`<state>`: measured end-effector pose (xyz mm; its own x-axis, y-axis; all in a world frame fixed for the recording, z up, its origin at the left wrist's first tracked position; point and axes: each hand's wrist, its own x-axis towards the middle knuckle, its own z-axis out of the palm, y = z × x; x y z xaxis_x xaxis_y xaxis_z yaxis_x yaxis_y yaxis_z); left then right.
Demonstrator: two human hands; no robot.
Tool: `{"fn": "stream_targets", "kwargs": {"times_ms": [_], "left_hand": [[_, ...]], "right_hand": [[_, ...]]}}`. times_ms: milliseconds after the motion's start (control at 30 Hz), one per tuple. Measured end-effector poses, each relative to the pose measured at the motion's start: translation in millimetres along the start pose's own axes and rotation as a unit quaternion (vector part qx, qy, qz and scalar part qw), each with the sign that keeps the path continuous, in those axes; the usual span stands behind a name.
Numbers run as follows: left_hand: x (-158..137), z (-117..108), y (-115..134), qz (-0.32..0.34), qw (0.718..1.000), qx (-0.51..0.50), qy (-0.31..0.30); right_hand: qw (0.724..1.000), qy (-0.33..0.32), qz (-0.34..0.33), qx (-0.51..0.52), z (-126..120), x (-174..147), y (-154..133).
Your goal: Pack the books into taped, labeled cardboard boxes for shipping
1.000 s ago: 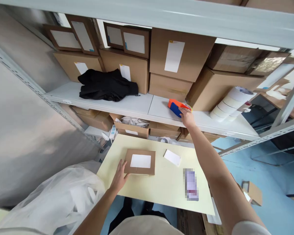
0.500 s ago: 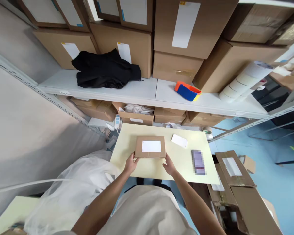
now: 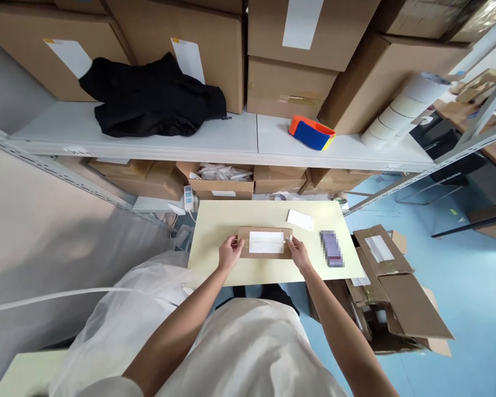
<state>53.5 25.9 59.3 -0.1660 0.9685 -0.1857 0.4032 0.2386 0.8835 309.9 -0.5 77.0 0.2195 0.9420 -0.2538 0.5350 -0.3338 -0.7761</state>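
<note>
A small cardboard box [image 3: 266, 255] with a white label on its face is between my two hands over the pale yellow table [image 3: 215, 215]. My left hand [image 3: 230, 252] is closed on its left end. At the opposite end, my right hand [image 3: 299, 255] pinches the edge by the label. I cannot tell whether the box touches the table. Beyond my right hand lie a white card-like piece [image 3: 300, 219] and a blurred purple rectangular item [image 3: 332, 249].
Above the table runs a shelf [image 3: 231, 144] with large cartons, a black garment [image 3: 157, 99], a blue-orange band [image 3: 312, 133] and white rolls [image 3: 405, 110]. Cardboard boxes [image 3: 400, 298] stand on the floor at right. Translucent plastic [image 3: 119, 325] hangs at left.
The box has tipped, so a narrower face with a label now shows. Both hands have moved from its near corners up along its ends. The camera view has shifted.
</note>
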Motion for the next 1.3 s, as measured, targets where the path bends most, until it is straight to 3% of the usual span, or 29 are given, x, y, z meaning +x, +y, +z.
{"fn": "stream_targets", "kwargs": {"times_ms": [167,333,433,500,600,700,767,900,1000,1167,1300], "left_hand": [[15.7,4.2,2.0,-0.017,1.0,0.011,-0.005],[23.6,4.1,8.7,-0.014,0.998,0.057,-0.023],[22.9,6.2,19.6,0.015,0.99,0.135,0.033],[22.4,11.6,33.7,0.068,0.976,0.185,0.088],[26.3,30.9,63.7,0.172,0.955,0.223,0.097],[39.8,67.9,95.0,0.242,0.94,0.234,0.046],[53.4,100.3,111.3,0.26,0.934,0.243,-0.003],[81.5,162.7,127.0,0.215,0.929,0.274,-0.122],[94.9,189.2,126.5,0.165,0.93,0.288,-0.156],[103.1,195.4,117.9,0.112,0.944,0.264,-0.161],[105.7,195.4,116.6,0.074,0.952,0.249,-0.163]], "right_hand": [[0.996,0.03,0.076,-0.042,2.1,19.8,-7.6],[0.996,-0.006,0.069,-0.062,-5.2,36.9,-8.2],[0.998,-0.033,0.045,-0.042,-8.7,40.7,-0.4],[0.998,-0.057,0.021,-0.004,-13.8,44.0,11.2],[0.999,-0.029,-0.013,0.003,-28.3,59.9,37.4],[0.992,0.012,-0.046,-0.119,-45.3,93.0,66.9],[0.975,-0.012,-0.077,-0.208,-53.5,119.5,83.8],[0.94,-0.075,-0.121,-0.31,-57.8,156.8,106.5],[0.925,-0.097,-0.138,-0.34,-55.8,159.5,117.0],[0.917,-0.12,-0.164,-0.344,-58.0,143.9,128.1],[0.905,-0.097,-0.215,-0.354,-63.8,142.4,128.2]]}}
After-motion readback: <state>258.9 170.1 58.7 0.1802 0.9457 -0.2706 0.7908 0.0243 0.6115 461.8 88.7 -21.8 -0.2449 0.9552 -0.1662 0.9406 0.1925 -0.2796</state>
